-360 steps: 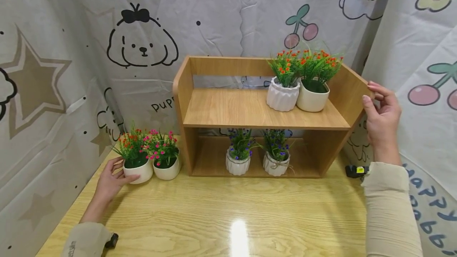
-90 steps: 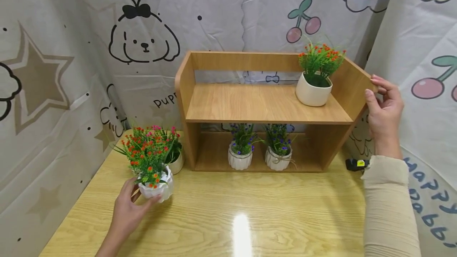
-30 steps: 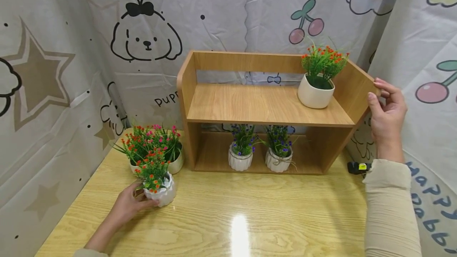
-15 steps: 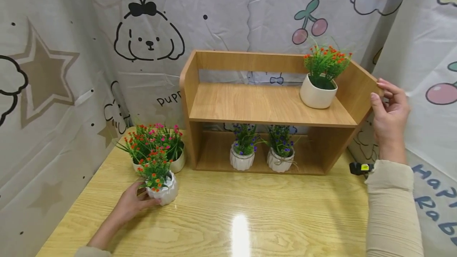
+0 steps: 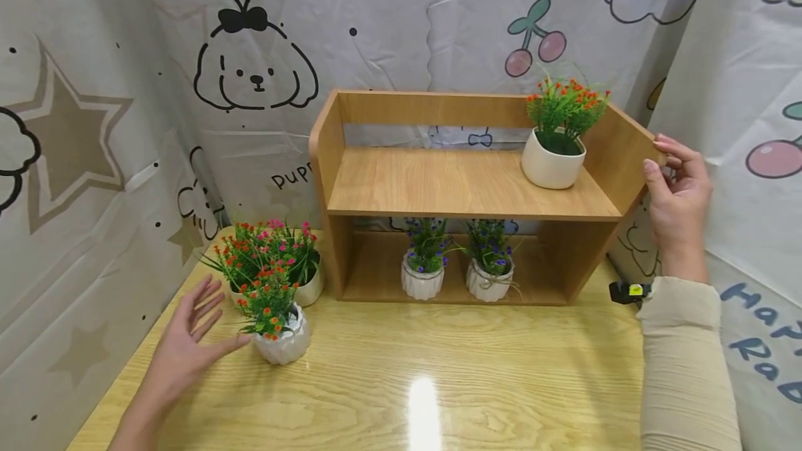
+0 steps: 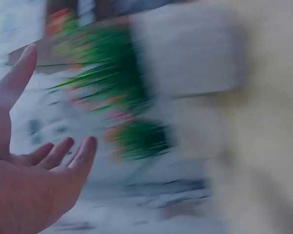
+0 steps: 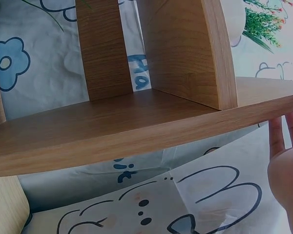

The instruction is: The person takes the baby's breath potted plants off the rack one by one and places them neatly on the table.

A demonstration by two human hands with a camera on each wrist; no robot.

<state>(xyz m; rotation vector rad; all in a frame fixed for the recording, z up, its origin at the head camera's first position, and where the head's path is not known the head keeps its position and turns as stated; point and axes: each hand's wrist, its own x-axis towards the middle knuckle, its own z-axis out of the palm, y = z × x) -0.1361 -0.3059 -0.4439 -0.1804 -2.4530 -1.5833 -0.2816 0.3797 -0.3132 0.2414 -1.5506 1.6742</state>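
Observation:
My left hand (image 5: 184, 339) hangs just left of a white fluted pot of orange flowers (image 5: 285, 339), fingers spread and apart from it. That flowerpot stands upright on the table, in front of a pot of red flowers (image 5: 237, 256) and a pot of pink flowers (image 5: 308, 284). In the left wrist view my left hand (image 6: 44, 185) holds nothing; the flowerpots there are blurred. At the right, my right hand (image 5: 679, 193) pinches the front edge of the side panel of a two-tier wooden shelf (image 5: 426, 183). The right wrist view shows its fingers (image 7: 277, 136) against the panel.
On the upper tier, at the right, stands a smooth cream pot of orange flowers (image 5: 554, 162). Two fluted pots of purple flowers, a left one (image 5: 422, 280) and a twine-tied one (image 5: 490, 280), sit on the lower tier. A small black object (image 5: 626, 291) lies by the right sleeve.
The fluted pot of orange flowers has gone from the upper tier to the table at left. My left hand has just released it and drawn left. The right hand keeps its hold.

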